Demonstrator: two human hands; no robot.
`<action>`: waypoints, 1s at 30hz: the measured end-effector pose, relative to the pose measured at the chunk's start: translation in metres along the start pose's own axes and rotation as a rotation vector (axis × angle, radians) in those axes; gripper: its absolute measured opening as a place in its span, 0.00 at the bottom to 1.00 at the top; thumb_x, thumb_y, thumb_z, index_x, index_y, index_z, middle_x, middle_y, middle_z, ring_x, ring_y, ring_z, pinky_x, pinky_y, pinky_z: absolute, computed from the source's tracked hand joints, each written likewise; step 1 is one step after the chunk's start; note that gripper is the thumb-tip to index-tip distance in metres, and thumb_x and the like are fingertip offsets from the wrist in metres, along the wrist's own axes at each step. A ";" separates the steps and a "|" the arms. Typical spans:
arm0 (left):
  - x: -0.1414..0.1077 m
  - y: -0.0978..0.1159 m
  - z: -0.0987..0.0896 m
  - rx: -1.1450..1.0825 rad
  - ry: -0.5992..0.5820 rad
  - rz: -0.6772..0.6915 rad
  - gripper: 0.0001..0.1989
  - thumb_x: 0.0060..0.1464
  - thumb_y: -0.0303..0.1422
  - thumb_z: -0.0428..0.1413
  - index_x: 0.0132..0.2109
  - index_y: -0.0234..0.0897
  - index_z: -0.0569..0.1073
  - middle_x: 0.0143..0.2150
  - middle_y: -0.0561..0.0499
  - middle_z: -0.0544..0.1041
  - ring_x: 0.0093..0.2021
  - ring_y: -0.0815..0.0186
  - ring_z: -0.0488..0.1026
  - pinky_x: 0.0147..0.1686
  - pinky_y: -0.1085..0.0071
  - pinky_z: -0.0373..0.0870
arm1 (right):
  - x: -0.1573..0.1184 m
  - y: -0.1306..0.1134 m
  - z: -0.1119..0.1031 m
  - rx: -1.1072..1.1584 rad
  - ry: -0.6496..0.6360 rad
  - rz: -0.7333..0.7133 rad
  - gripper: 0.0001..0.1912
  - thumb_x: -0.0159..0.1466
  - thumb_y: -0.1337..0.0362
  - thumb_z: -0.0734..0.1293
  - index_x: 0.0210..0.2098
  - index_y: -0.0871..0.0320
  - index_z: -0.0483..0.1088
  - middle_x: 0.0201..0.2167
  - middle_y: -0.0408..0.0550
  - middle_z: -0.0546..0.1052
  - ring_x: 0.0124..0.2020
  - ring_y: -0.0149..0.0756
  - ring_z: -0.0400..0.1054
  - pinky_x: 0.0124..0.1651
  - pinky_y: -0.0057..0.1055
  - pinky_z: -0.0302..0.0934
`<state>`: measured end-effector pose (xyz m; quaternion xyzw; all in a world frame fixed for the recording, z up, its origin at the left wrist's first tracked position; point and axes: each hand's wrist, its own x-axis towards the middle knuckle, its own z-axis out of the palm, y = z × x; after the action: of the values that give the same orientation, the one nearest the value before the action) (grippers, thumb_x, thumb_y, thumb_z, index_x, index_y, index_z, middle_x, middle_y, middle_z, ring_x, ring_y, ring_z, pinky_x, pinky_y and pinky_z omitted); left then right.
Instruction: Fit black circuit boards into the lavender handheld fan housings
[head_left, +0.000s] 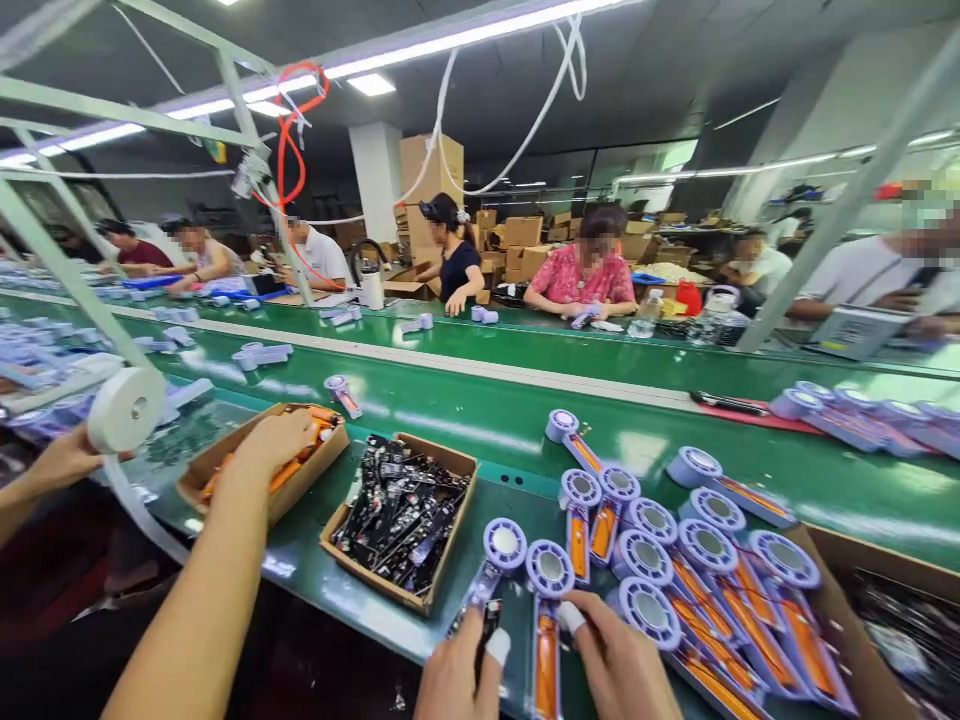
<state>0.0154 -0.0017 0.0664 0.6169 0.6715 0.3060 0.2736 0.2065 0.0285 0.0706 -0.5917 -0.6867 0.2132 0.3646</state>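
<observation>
My left hand (459,672), a white cover on one fingertip, pinches a small black circuit board (491,612) beside a purple handheld fan half (504,545) with no orange cell showing. Right of it lies another open handheld fan (550,570), an orange battery (546,660) in its handle. My right hand (626,655), with one white-covered fingertip, has its closed fingers at this fan's right edge just below the round head. Several more open fans (649,612) with orange batteries and thin wires are heaped beyond my right hand.
A cardboard tray (429,600) of black circuit boards stands ahead left. A co-worker's arm (225,560) reaches into a box (337,455) of orange batteries; another hand (71,455) is by a white roll (127,410). Right stands a carton (847,630). The green belt (450,400) runs across, people beyond.
</observation>
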 end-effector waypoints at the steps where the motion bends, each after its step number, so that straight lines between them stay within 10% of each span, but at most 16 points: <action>1: 0.000 -0.005 0.006 -0.002 0.016 0.032 0.19 0.61 0.37 0.45 0.47 0.40 0.78 0.32 0.42 0.82 0.34 0.50 0.79 0.35 0.64 0.70 | -0.002 -0.004 0.000 0.043 0.013 0.029 0.22 0.69 0.51 0.54 0.39 0.55 0.75 0.29 0.48 0.81 0.27 0.39 0.75 0.31 0.28 0.68; 9: 0.000 -0.005 0.054 -0.234 0.058 0.112 0.14 0.58 0.35 0.47 0.43 0.40 0.77 0.38 0.42 0.81 0.40 0.53 0.77 0.42 0.64 0.71 | -0.017 0.008 0.004 0.307 -0.024 0.185 0.19 0.68 0.50 0.58 0.36 0.57 0.74 0.27 0.46 0.78 0.27 0.36 0.72 0.30 0.26 0.65; 18: 0.011 0.009 0.061 -0.270 -0.008 0.161 0.20 0.61 0.48 0.47 0.30 0.41 0.74 0.30 0.47 0.76 0.32 0.59 0.75 0.36 0.67 0.70 | -0.018 0.018 0.009 0.297 -0.031 0.228 0.17 0.69 0.55 0.57 0.34 0.57 0.72 0.27 0.46 0.77 0.28 0.37 0.72 0.32 0.27 0.66; 24: 0.011 0.006 0.054 -0.395 0.072 0.124 0.20 0.56 0.53 0.52 0.35 0.42 0.78 0.34 0.47 0.81 0.36 0.57 0.77 0.39 0.69 0.71 | -0.022 0.021 0.002 -0.086 0.127 -0.119 0.15 0.66 0.68 0.58 0.48 0.54 0.71 0.44 0.52 0.78 0.45 0.43 0.75 0.45 0.34 0.70; 30: 0.018 0.023 0.039 -0.676 -0.131 -0.220 0.22 0.45 0.53 0.61 0.35 0.37 0.75 0.17 0.58 0.69 0.18 0.67 0.65 0.20 0.74 0.61 | -0.024 -0.001 0.006 0.134 -0.079 -0.230 0.23 0.64 0.72 0.61 0.57 0.51 0.64 0.48 0.50 0.76 0.42 0.37 0.74 0.43 0.29 0.70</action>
<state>0.0577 0.0203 0.0582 0.4341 0.5756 0.4393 0.5359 0.2022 0.0062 0.0616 -0.4743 -0.7482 0.2385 0.3979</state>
